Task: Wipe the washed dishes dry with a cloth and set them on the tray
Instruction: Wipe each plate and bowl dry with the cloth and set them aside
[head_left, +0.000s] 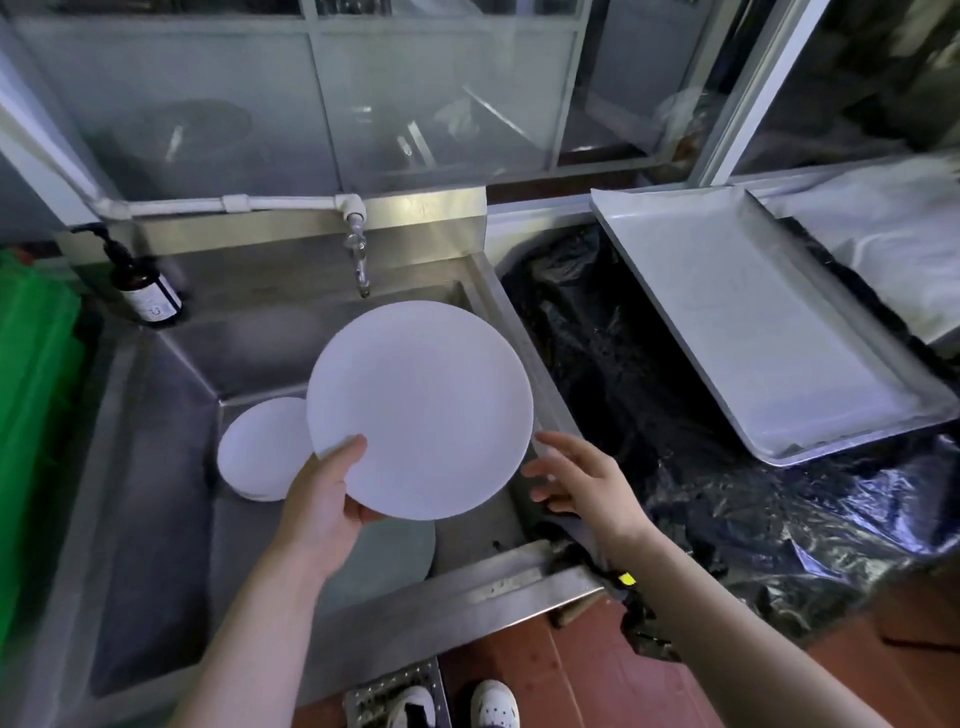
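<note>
The left hand (324, 499) holds a large white plate (420, 410) over the steel sink (156, 467); its grip is a pinch on the plate's near-left rim, thumb on the upper face and fingers curled beneath. The plate is round, smooth and matte, so it has no long axis; its face tilts up toward the camera, the far edge raised toward the faucet (358, 260). The right hand (576, 480) hovers just right of that grip, near the plate's right rim, fingers spread and relaxed, holding nothing. Beneath it a dark cloth (592, 540) drapes over the sink's front corner.

Left of the grip, a stack of smaller white plates (260, 447) sits in the basin, and another pale plate (395, 551) lies below the held one. Far right of the grip, a shallow rectangular metal tray (769, 322) lined with white paper rests on crinkled black plastic sheeting (649, 389) covering the table. A brown pump bottle (143, 286) stands at the sink's back-left corner.
</note>
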